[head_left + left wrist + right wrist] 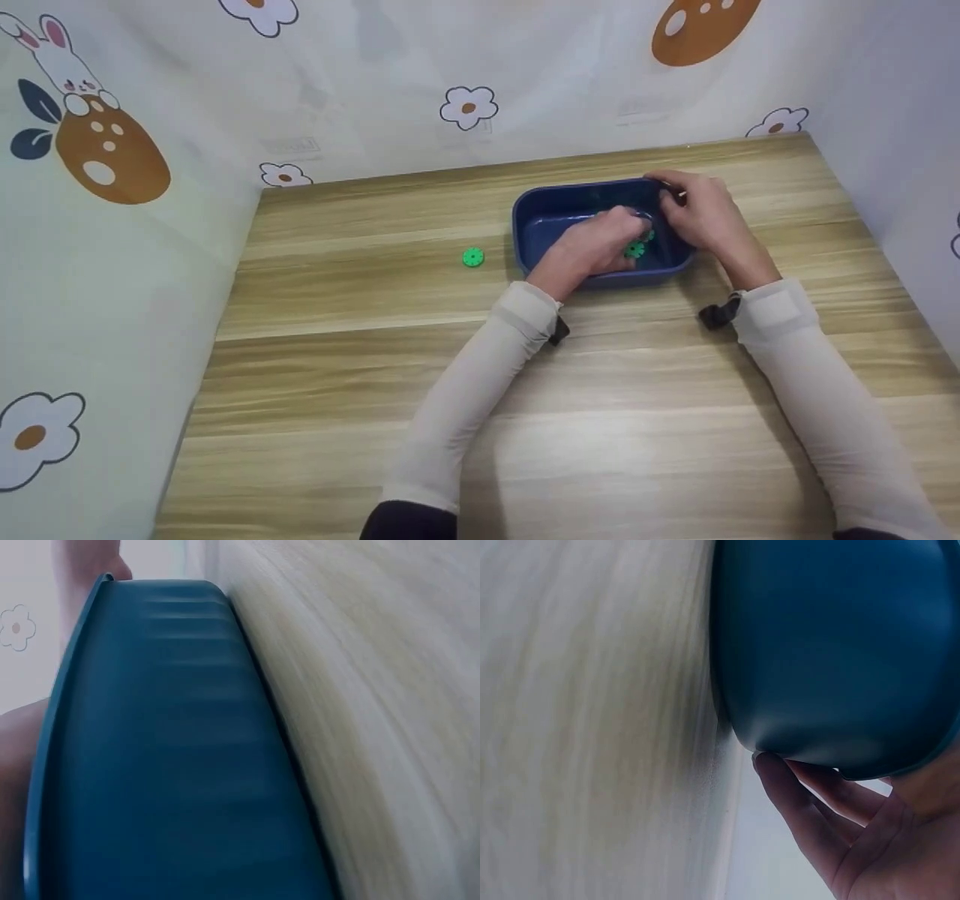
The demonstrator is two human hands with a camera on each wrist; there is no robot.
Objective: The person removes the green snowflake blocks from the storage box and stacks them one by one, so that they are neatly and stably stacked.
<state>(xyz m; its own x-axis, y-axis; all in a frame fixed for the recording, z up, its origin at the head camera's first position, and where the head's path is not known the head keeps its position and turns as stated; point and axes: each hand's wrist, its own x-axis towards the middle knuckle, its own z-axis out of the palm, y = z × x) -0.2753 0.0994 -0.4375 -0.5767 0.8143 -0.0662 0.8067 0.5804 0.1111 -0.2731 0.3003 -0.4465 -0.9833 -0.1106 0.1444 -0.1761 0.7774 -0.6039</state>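
Note:
A dark blue plastic box point(551, 196) stands on the table. My left hand point(592, 244) reaches over its near wall with curled fingers, beside green notched discs point(636, 249); the fingertips are partly hidden, so I cannot tell whether they pinch a disc. In the left wrist view the box's outer wall point(172, 735) fills the middle. My right hand point(705, 210) grips the far right corner, the thumb over the rim and the other fingers outside. From the right wrist, fingers point(795, 802) touch the box's outer wall point(832, 652).
A single green notched disc point(472, 257) lies on the wood-grain table point(337, 360), left of the box. A pale curtain point(360, 90) printed with flowers and rabbits closes off the back and sides. Each wrist carries a small black device point(718, 313) below a light sleeve.

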